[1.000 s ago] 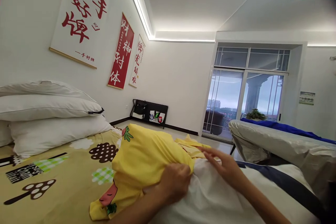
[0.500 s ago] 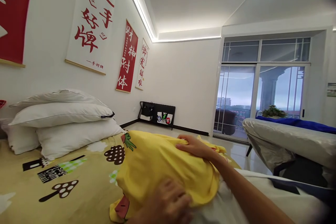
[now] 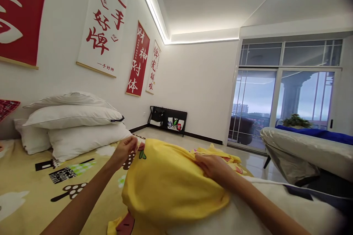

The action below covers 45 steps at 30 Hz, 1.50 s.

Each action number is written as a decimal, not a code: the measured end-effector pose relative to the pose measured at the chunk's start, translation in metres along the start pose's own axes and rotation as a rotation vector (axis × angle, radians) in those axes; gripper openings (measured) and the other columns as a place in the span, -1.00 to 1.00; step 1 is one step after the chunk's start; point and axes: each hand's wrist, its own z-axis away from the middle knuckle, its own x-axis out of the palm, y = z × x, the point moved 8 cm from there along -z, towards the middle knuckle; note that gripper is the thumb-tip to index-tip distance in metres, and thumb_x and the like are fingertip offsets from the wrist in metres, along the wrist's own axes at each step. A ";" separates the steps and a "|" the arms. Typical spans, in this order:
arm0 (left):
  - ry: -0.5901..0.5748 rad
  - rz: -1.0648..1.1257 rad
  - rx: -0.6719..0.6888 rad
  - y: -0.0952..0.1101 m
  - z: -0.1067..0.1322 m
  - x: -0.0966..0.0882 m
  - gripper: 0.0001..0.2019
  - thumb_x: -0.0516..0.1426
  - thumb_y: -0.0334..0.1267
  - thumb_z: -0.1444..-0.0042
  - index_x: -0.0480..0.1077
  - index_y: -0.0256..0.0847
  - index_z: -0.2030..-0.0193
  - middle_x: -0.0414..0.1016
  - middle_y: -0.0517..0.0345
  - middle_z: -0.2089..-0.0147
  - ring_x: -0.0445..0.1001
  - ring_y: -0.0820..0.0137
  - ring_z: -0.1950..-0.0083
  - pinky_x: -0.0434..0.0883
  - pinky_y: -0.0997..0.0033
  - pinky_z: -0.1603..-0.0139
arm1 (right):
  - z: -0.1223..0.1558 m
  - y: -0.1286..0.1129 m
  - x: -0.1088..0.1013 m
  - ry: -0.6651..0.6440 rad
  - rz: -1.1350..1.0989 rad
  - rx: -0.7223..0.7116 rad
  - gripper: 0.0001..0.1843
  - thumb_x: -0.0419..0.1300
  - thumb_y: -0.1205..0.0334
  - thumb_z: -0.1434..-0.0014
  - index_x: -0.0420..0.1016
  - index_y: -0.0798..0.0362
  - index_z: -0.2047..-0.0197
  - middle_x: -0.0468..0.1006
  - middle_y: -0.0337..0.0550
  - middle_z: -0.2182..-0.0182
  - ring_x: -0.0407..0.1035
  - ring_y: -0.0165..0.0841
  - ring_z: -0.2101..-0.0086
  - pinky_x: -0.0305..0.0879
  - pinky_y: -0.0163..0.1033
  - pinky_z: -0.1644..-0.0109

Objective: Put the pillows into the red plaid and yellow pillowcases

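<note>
A yellow pillowcase [image 3: 171, 180] printed with fruit lies bunched in front of me, over part of a white pillow [image 3: 248, 209] at the lower right. At the far left corner of the case, my left hand [image 3: 126, 150] pinches the fabric beside a small fruit print. My right hand [image 3: 211, 165] grips the case's upper right edge, its thumb and fingers closed on the cloth. Between the hands the fabric bulges in loose folds. How far the pillow reaches inside the case is hidden.
Several white pillows [image 3: 82, 132] are stacked at the left on a patterned bed sheet [image 3: 91, 209]. More yellow fabric [image 3: 220, 154] lies beyond my right hand. A plastic-covered piece of furniture [image 3: 309, 143] stands at the right, and a low black rack [image 3: 165, 119] by the far wall.
My left hand has moved from the front of the pillowcase up to its far left corner and pinches it. My right hand has closed on the upper edge. The view has turned slightly left.
</note>
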 end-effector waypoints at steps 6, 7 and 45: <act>0.012 0.069 -0.077 0.006 0.001 0.007 -0.55 0.25 0.16 0.10 0.40 -0.18 0.25 0.46 0.09 0.17 0.40 0.32 0.10 0.30 0.42 0.20 | 0.007 0.011 -0.022 0.062 0.069 0.056 -0.66 -0.12 0.06 -0.27 0.27 -0.02 0.46 0.45 -0.22 0.57 0.28 -0.37 0.55 -0.01 -0.30 0.44; -0.076 0.076 -0.158 0.000 0.006 0.019 -0.50 0.20 0.21 0.07 0.42 -0.18 0.17 0.47 0.04 0.09 0.40 0.26 0.03 0.32 0.37 0.15 | 0.008 0.010 -0.021 0.051 0.070 0.043 -0.65 -0.13 0.05 -0.27 0.28 -0.02 0.46 0.46 -0.21 0.57 0.28 -0.36 0.55 0.00 -0.30 0.44; -0.430 -0.298 0.202 0.119 0.024 0.110 -0.67 0.19 0.00 -0.06 0.29 -0.25 0.39 0.32 0.24 0.43 0.27 0.48 0.36 0.20 0.54 0.37 | 0.024 0.078 -0.025 0.187 -0.050 0.164 -0.67 -0.02 0.01 -0.16 0.45 -0.01 0.43 0.53 -0.17 0.54 0.35 -0.33 0.52 0.22 -0.29 0.43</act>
